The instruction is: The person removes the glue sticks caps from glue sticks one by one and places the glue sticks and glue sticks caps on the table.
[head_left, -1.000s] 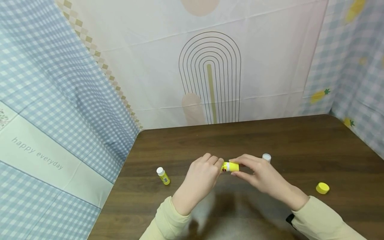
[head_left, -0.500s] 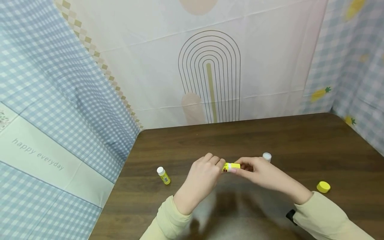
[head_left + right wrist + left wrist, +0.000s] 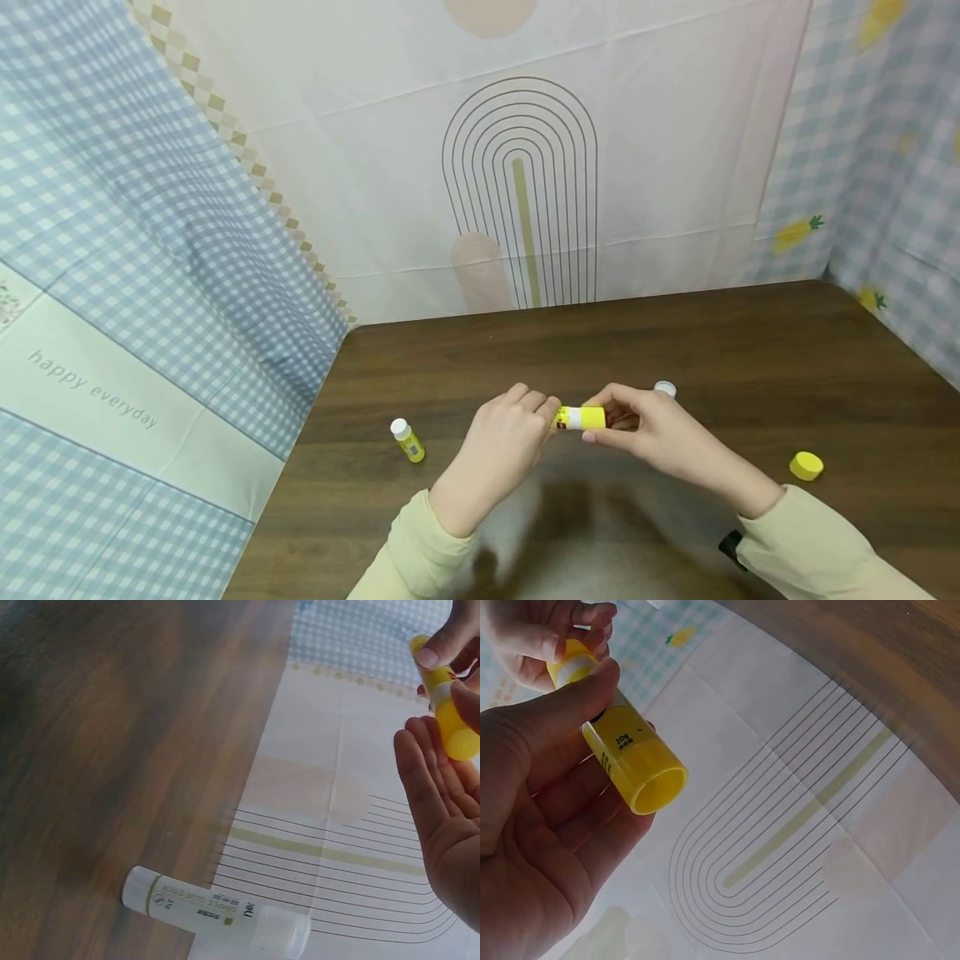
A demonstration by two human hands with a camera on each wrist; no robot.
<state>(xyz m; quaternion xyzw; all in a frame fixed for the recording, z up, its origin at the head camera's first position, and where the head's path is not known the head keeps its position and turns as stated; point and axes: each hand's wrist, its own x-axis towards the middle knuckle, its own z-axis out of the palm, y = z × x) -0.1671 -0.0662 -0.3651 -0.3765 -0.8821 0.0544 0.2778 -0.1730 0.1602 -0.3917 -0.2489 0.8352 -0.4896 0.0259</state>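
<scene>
In the head view my left hand [image 3: 506, 437] grips a yellow glue stick [image 3: 592, 417] held sideways above the table. The left wrist view shows the glue stick's uncapped mouth [image 3: 660, 789] facing the camera, with a "20g" label; no glue stands out of it. My right hand [image 3: 656, 433] is at the other end, thumb and forefinger on either side of the yellow base. In the right wrist view the thumb lies against that base, while the other fingers [image 3: 431, 772] stretch out away from it.
A yellow cap [image 3: 806, 467] lies at the right on the brown table [image 3: 420, 358]. Behind my right hand stands a white glue stick [image 3: 217, 911], mostly hidden in the head view. A yellow glue stick with a white cap [image 3: 408, 442] stands at the left.
My right thumb and forefinger have shifted around the glue stick's base, the thumb moving up over it and back down. My left hand has kept its grip in nearly the same place.
</scene>
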